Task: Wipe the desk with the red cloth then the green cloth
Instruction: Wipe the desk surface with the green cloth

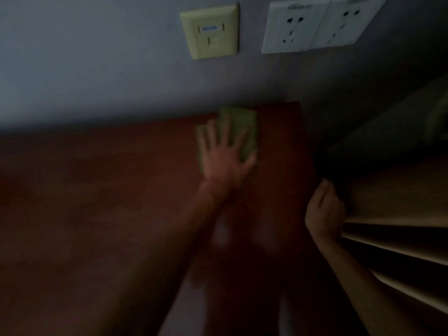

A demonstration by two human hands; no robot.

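Now, head view: left hand [224,158] presses the green cloth [242,128] flat, fingers [226,132] spread, at the bench's [97,190] far right corner, right hand [323,209] loosely curled, empty, on the shelf [392,204] edge; keep pressure even, overlap strokes.

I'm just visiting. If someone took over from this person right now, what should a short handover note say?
Left hand: fingers spread flat, pressing the green cloth onto the desk near its far right corner, by the wall.
Right hand: curled at the edge of the wooden shelves; whether it has a grip on anything is unclear.
Red cloth: not in view.
Done: green wiping has begun.
Left: finish the green wipe.
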